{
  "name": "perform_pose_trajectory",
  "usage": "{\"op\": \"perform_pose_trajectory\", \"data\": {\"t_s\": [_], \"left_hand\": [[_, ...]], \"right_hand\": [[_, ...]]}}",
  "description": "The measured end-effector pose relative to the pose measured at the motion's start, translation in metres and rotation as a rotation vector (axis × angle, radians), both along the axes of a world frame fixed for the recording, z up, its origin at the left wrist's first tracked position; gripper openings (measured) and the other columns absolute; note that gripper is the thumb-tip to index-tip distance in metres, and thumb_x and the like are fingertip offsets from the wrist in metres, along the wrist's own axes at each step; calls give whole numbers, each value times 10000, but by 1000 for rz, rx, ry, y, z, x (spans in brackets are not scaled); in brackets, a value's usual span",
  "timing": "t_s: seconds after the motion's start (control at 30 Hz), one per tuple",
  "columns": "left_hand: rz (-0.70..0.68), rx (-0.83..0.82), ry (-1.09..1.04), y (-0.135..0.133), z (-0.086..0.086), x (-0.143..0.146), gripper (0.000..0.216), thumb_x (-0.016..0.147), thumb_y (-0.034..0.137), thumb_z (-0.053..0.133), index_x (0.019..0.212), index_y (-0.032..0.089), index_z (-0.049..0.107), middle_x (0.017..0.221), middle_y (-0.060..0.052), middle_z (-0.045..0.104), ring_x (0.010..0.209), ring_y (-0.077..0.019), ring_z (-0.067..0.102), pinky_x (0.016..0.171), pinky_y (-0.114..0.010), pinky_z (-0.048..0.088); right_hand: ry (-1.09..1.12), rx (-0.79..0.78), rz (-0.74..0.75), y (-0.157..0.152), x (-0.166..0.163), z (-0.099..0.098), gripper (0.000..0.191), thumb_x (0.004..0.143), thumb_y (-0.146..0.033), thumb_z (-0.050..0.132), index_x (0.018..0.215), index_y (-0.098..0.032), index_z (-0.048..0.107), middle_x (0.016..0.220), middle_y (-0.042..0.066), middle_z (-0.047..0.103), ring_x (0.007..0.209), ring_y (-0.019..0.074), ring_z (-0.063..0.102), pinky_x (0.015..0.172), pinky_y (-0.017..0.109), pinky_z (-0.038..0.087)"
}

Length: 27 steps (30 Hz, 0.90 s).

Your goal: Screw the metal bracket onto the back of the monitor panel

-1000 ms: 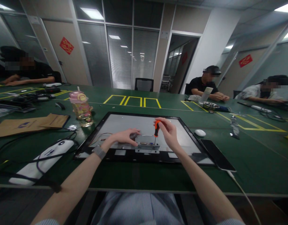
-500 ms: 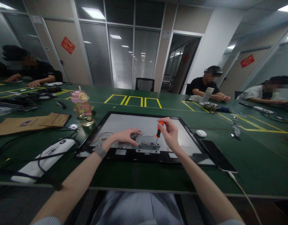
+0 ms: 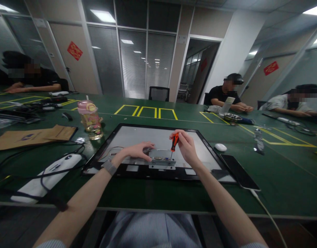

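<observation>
A black-framed monitor panel (image 3: 137, 132) lies face down on the green table, its grey metal back up. Near its front edge sits a small metal bracket with connector ports (image 3: 162, 159). My left hand (image 3: 136, 150) rests on the bracket's left end, fingers bent and pressing down. My right hand (image 3: 186, 147) pinches a small orange-handled screwdriver (image 3: 174, 141) held nearly upright, its tip down at the bracket's right side. A watch band shows on my left wrist.
A pink-lidded bottle (image 3: 90, 119) stands left of the panel. A white device wrapped in black cable (image 3: 44, 178) lies front left, brown envelopes (image 3: 31, 135) beyond it. A white mouse (image 3: 220, 147) and a plugged-in phone (image 3: 238, 170) lie right. Three other people sit further round the table.
The screwdriver handle has shifted slightly between my right fingers while staying over the bracket's right side. My left hand has stayed on the bracket.
</observation>
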<state>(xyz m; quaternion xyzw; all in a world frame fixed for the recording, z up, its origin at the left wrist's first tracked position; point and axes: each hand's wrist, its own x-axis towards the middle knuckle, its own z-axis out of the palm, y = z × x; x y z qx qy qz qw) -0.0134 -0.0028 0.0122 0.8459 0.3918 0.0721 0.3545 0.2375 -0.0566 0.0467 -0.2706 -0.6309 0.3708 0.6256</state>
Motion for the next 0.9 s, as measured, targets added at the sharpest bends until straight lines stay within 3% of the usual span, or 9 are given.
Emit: {"op": "perform_pose_trajectory", "data": {"t_s": [0.13,0.33,0.63,0.77,0.9], "left_hand": [[6,0,1,-3,3,1,761,639,555,769,1309,289,525,1537,-44,331,1459,-307,173,1188,-478,162],[1,16,-8,0,0,1,779,626,562,775,1311,284,529,1529,-50,350,1453,-308,192,1186,-469,171],[-13,15,-25,2,-4,-1,768,626,573,773,1302,299,533,1534,-40,341,1461,-306,168,1191,-470,148],[-8,10,-3,2,-2,-1,786,632,596,758,1317,291,522,1547,-41,315,1464,-314,153,1187,-474,156],[-7,3,13,0,0,0,795,637,596,754,1326,278,515,1555,-47,299,1464,-313,149,1188,-475,157]], "right_hand": [[-39,53,-57,1,2,0,208,871,-431,597,834,-237,664,825,13,604,747,153,574,677,277,481],[-53,0,21,2,4,2,265,917,-445,520,996,-238,665,801,28,648,806,188,626,749,337,507],[-94,51,-52,2,6,0,196,859,-423,609,901,-247,687,865,28,634,825,186,592,735,312,492],[-13,11,32,3,6,1,234,902,-394,543,1033,-242,664,833,30,657,800,190,618,772,346,497],[24,53,57,2,5,4,220,917,-372,509,925,-229,676,824,34,647,798,190,610,808,358,487]]}}
